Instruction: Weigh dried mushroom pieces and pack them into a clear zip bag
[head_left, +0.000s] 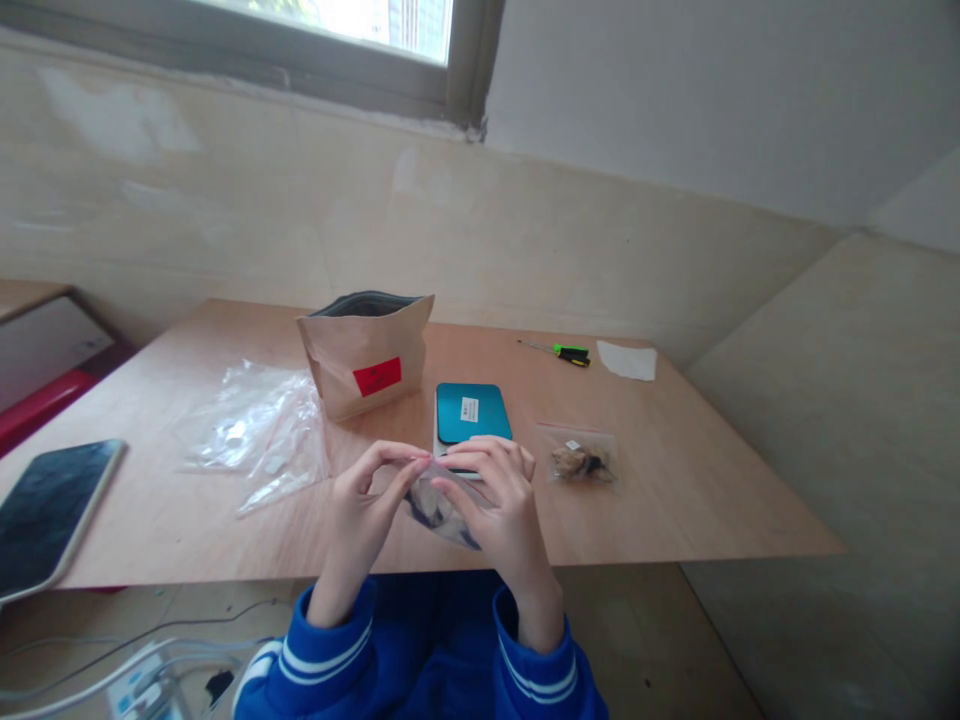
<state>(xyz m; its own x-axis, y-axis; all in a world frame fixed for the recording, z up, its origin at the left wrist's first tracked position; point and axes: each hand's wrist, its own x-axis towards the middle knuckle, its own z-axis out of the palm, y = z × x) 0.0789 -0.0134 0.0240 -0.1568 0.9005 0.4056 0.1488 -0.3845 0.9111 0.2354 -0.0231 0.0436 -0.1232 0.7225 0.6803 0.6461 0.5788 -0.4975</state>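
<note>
Blue sleeves (585, 690), white-striped blue cuffs (330, 640)

Brt window (360, 20), wall (300, 210) — patchy, wd table (705, 490)

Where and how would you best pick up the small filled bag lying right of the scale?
Probably pinch the small bag by its far edge, coming from above: it lies on the table, and its lumpy contents leave a thin strip there.

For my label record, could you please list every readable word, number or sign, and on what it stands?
No text can be read.
Red label on the brown pouch: dark marks, too blurred.
White sticker on the teal device: print too small.
White spot in or on the right bag: too small to tell.
Held bag: none visible.
</note>
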